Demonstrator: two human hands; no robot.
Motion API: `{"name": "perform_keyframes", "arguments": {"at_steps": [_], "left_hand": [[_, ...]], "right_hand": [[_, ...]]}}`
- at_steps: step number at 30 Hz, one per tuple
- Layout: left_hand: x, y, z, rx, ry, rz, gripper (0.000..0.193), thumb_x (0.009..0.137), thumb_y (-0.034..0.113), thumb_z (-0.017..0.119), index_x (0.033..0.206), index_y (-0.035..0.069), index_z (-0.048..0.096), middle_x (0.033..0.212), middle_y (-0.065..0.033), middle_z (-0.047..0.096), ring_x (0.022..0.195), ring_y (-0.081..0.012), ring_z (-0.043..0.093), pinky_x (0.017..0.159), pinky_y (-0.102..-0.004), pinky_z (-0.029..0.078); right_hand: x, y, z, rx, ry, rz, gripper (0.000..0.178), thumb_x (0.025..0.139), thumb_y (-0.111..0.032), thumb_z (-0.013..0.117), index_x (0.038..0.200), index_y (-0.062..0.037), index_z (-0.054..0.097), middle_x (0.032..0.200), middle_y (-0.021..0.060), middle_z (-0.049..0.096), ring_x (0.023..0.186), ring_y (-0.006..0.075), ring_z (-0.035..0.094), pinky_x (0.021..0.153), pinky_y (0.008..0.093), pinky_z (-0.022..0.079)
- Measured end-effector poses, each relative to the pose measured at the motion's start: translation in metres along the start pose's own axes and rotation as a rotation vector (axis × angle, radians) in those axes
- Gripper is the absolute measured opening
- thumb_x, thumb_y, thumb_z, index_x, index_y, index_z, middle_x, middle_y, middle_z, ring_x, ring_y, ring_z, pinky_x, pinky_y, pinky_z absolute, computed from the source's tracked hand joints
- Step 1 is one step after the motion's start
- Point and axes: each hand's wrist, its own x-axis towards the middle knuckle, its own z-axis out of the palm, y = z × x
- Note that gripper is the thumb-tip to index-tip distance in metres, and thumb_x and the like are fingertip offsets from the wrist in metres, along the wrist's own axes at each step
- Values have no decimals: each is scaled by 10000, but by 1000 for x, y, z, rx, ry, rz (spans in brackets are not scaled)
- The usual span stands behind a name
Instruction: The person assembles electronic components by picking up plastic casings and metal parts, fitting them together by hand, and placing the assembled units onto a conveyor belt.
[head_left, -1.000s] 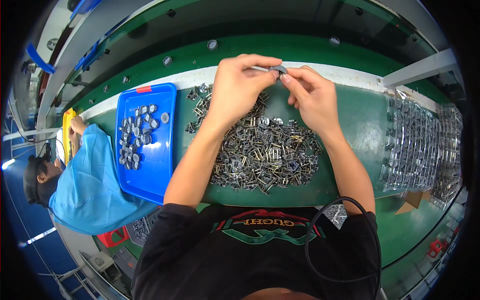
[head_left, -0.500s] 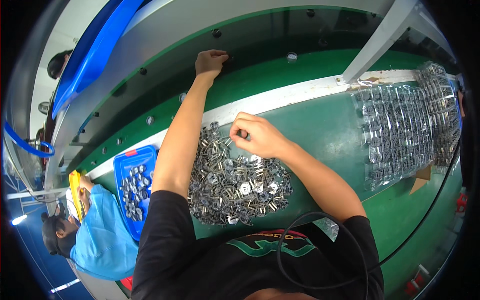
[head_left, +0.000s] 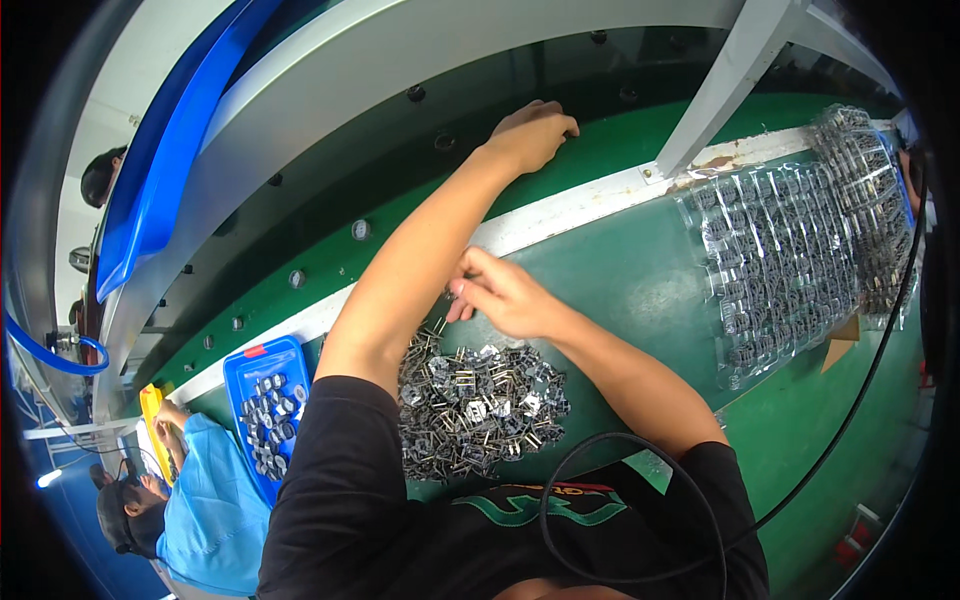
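Note:
My left hand is stretched over the far green strip, fingers bent down; whatever lies under them is hidden. My right hand is closed in a pinch beside my left forearm, with a small dark part partly showing at its fingertips. Just below it, a heap of small dark parts with metal pins lies on the green table, partly covered by my left arm. A white-topped round part sits on the strip left of my arm, and a dark part lies behind my left wrist.
A blue tray of round parts stands at left, beside a person in blue handling a yellow container. Clear plastic trays of parts lie at right. A white rail and grey post border the strip. A black cable loops before me.
My left hand has moved right along the strip and now covers the area of a white-topped part seen before. My right hand stays pinched near the heap. The view has shifted slightly.

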Motion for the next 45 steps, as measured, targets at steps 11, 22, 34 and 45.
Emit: {"name": "perform_keyframes", "arguments": {"at_steps": [11, 22, 34, 45], "left_hand": [[-237, 38, -67, -1235, 541, -561, 150, 864, 70, 735, 912, 10, 606, 793, -54, 624, 604, -103, 599, 523, -237, 480], [-315, 67, -28, -1830, 818, -617, 340, 977, 76, 569, 1272, -93, 567, 1122, -156, 671, 882, -211, 699, 837, -293, 608], [-313, 96, -18, -1796, 746, -529, 280, 946, 36, 631, 1213, -46, 639, 1125, -146, 684, 1008, -209, 682, 889, -361, 601], [-315, 98, -15, -1731, 787, -560, 255, 903, -6, 672, 1155, -46, 677, 1096, -164, 700, 954, -197, 696, 854, -335, 608]], "right_hand": [[-1, -4, -26, 449, 226, -10, 281, 837, 93, 636, 1108, 17, 635, 1061, 113, 679, 998, 205, 660, 894, 324, 510], [-9, -47, 39, 111, 240, -162, 167, 858, 83, 676, 1023, 59, 689, 1035, 123, 663, 935, 181, 661, 786, 285, 544], [-14, -54, 71, -687, 348, -563, 137, 801, 47, 728, 926, -1, 696, 893, 82, 652, 773, 190, 655, 617, 290, 522], [-19, -42, 71, -812, 371, -637, 179, 789, 29, 731, 958, -22, 701, 862, 84, 645, 689, 209, 651, 563, 309, 516]]}}
